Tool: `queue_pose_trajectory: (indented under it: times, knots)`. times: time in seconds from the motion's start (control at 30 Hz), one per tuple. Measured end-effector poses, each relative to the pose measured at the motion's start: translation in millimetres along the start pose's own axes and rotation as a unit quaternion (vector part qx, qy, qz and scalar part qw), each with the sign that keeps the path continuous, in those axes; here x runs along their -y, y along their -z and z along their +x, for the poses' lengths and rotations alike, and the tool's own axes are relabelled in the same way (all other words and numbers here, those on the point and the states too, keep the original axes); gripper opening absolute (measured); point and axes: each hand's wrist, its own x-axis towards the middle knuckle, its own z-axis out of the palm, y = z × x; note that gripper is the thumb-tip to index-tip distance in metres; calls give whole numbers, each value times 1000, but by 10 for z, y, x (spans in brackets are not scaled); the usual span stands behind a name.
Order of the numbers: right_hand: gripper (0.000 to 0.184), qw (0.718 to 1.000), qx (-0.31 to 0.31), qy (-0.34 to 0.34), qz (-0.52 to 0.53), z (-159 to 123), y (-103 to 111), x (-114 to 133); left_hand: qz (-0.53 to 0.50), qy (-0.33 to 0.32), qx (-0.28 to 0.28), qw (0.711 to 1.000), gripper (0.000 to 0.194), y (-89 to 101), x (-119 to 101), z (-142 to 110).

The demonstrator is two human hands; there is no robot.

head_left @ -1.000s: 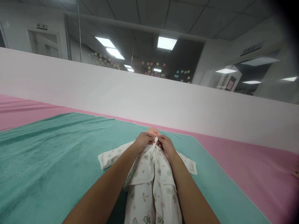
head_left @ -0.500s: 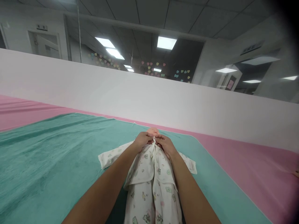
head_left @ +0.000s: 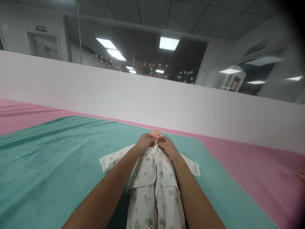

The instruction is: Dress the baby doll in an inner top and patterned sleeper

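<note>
A baby doll (head_left: 156,133) lies on its back on a teal blanket (head_left: 71,165), its head away from me. It wears a white baby jacket (head_left: 144,175) with small printed animals, sleeves spread to both sides, and matching trousers (head_left: 145,213). Up at the neckline, my left hand (head_left: 145,142) pinches the left front edge of the jacket. My right hand (head_left: 167,147) pinches the opposite edge, fingertips almost meeting the left ones. Below the hands the two fronts run down side by side. The exact fastening between my fingers is too small to make out.
A pink sheet (head_left: 257,165) lies under the blanket and shows at both sides. Behind the doll's head stands a low white wall (head_left: 147,98), with reflective glass above it bearing heart stickers. Something skin-toned (head_left: 302,175) shows at the far right edge.
My fingers have shifted slightly at the neckline, and the raised bit of cloth between them now stands lower. The doll and its clothes lie as before.
</note>
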Motion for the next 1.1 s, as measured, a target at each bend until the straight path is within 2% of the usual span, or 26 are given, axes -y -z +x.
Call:
queue_pose_trajectory:
  times: [0.3, 0.67, 0.87, 1.1]
  knots:
    - [21, 999, -35, -20, -9, 4, -19, 20, -28, 10, 6, 1000, 11, 22, 24, 41]
    - [23, 997, -59, -18, -39, 27, -30, -1, -8, -5, 12, 1000, 15, 18, 12, 12]
    - [19, 993, -77, 8, -91, -9, -79, 36, 58, -28, -32, 997, 4, -47, 17, -16]
    - [12, 969, -130, 59, -200, -321, -173, 139, 172, -53, -80, 980, 17, -54, 79, -57]
